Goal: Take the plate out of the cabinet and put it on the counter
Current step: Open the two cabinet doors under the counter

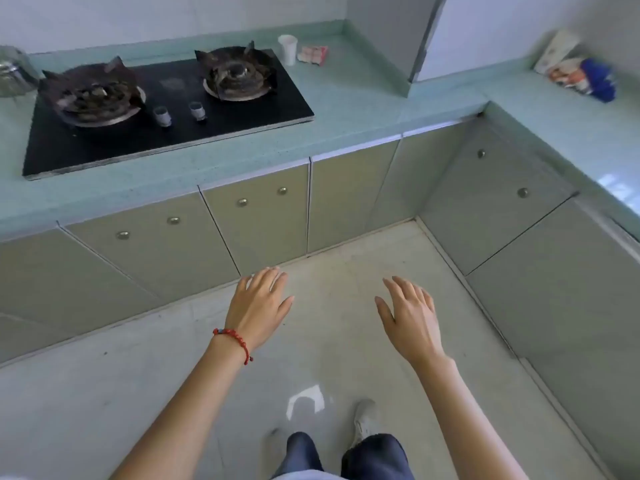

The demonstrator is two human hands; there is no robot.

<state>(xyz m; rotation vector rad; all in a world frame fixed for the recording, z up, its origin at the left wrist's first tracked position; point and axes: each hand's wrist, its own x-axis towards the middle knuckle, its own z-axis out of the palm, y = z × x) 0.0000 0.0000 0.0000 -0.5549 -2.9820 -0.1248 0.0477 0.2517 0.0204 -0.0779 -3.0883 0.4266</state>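
Note:
Low beige cabinets (256, 223) with round metal knobs run under a pale green counter (363, 109); every door is closed and no plate shows. My left hand (258, 304), with a red bead bracelet at the wrist, hovers open in front of the cabinet doors, fingers spread, palm down. My right hand (410, 318) hovers open beside it, a little to the right, also holding nothing. Both hands are apart from the doors.
A black two-burner gas stove (166, 109) sits in the counter at left. A white cup (288, 49) and a small packet (313, 55) stand behind it. Packages (581, 72) lie on the right counter. More closed cabinets (502, 188) line the right side. My feet are on the grey floor.

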